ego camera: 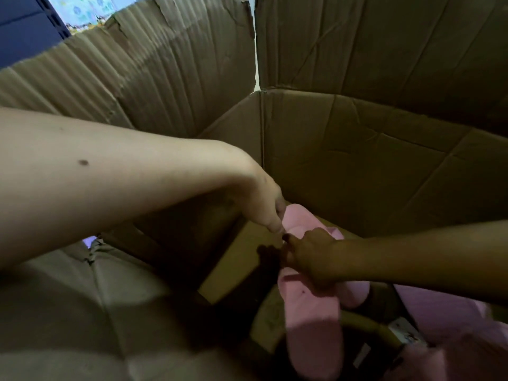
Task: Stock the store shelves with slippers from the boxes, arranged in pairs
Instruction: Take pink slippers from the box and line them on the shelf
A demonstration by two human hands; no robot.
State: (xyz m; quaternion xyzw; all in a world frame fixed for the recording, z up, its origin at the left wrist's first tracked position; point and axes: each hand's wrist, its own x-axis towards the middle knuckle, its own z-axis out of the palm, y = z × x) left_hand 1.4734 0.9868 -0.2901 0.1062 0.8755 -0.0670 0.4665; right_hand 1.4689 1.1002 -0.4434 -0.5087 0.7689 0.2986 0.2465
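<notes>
Cardboard box (357,166) walls all round, blue rack (24,28) beyond | right hand (310,257) fingers grip pink slipper (310,312) | left hand (261,199) fingers unclear

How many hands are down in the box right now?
2. The left hand reaches down from the left into the box; the right hand, just below it, grips a pink slipper.

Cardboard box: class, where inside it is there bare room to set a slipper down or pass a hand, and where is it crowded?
Free: the tan cardboard panel left of both hands, beside a dark gap; also open space along the box wall beyond the right hand. Crowded: lower right, where left hand and right hand meet over pink slippers.
</notes>
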